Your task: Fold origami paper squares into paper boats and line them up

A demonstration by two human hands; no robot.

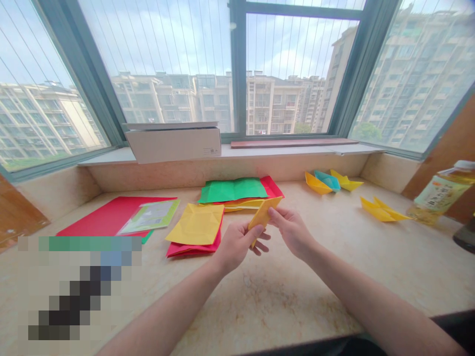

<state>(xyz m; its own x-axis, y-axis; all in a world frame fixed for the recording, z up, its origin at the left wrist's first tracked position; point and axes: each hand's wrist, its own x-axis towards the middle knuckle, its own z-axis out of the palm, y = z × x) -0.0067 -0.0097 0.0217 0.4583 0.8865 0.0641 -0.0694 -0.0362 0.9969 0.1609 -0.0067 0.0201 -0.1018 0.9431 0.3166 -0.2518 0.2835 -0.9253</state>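
Note:
Both my hands hold one folded yellow paper piece (264,212) above the stone counter (282,296). My left hand (237,244) pinches its lower end, fingers closed. The fingers of my right hand (291,228) are closed on its upper right edge. Left of my hands lies a creased yellow sheet (196,223) on top of a red sheet (191,248). Behind the held piece sits a stack with a green sheet (232,190) on red and yellow ones.
Finished paper boats stand at the back right: yellow (317,183), blue (328,180), yellow (347,182), and another yellow one (382,210). A drink bottle (441,193) lies at the far right. A white box (174,142) rests on the sill. Red card (107,217) lies left.

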